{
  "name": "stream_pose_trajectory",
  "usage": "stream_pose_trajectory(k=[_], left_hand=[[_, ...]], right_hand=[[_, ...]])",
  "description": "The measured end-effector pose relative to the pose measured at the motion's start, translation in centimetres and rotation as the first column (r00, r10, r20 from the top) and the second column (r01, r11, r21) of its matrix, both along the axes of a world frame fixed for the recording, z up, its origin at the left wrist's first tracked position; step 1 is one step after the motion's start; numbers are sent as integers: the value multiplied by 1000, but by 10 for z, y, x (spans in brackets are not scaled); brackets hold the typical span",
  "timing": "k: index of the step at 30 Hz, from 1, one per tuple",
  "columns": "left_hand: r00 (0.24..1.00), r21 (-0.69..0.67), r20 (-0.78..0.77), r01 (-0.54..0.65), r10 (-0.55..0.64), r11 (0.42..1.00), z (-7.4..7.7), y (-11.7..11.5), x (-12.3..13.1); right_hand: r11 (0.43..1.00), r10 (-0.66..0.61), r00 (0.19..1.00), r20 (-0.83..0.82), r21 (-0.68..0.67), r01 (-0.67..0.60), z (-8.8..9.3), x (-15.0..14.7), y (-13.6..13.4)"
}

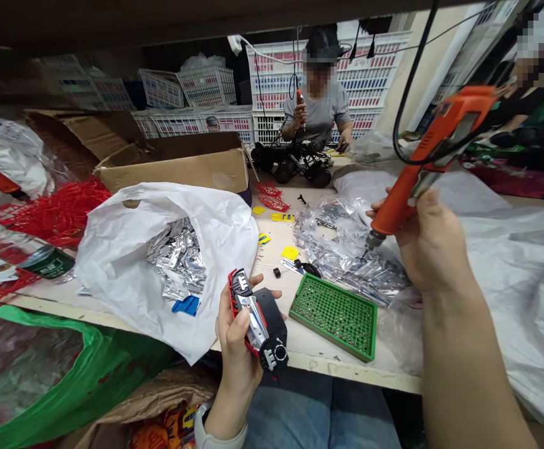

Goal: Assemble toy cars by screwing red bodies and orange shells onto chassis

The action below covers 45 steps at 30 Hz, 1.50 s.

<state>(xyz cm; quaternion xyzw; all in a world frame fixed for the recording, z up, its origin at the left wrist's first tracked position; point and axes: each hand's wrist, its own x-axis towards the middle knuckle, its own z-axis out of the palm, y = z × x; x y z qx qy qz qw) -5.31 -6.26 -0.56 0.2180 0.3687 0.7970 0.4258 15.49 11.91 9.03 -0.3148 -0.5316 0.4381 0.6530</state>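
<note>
My left hand [238, 349] curls around a black-and-red plastic toy vehicle [265, 321], holding it up just off the edge of the tabletop [272, 262]. It looks light and stiff, so the thick black body seems the safest place to grip; the thin red trim [231, 290] looks more fragile. My right hand [433, 246] is closed around an orange electric screwdriver [393, 202], its bit above silver foil wrappers [346, 249]. A green tray of small screws [332, 315] lies just beyond my left hand. My fingers hide the vehicle's underside, and I cannot make out any screw on the bit.
</note>
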Motion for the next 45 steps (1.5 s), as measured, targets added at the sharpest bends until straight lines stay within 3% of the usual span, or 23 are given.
stream_pose_trajectory(k=[4,7,12,18,27,40,45], left_hand=[[1000,-27,-21,1,-2,1000,-1,1,2],[998,-78,-50,23,-27,997,-5,1,4],[995,-136,-75,62,-73,989,-7,1,6],[996,-145,-69,44,-54,988,2,3,12],[996,-145,-56,59,-68,988,3,3,12],[995,-160,-81,50,-64,986,-2,3,11],[991,-170,-126,26,-48,985,-4,4,10]], right_hand=[[991,94,994,53,89,-99,4,-25,-47],[980,182,981,73,71,-187,-7,-47,-67],[992,127,988,-82,29,-125,-35,-75,-71],[994,109,991,-77,1,-110,-49,-82,-71],[1000,26,998,-49,-3,-26,-50,-83,-77],[1000,21,997,-73,8,-21,-51,-83,-76],[997,-31,985,-171,66,43,-27,-87,-85]])
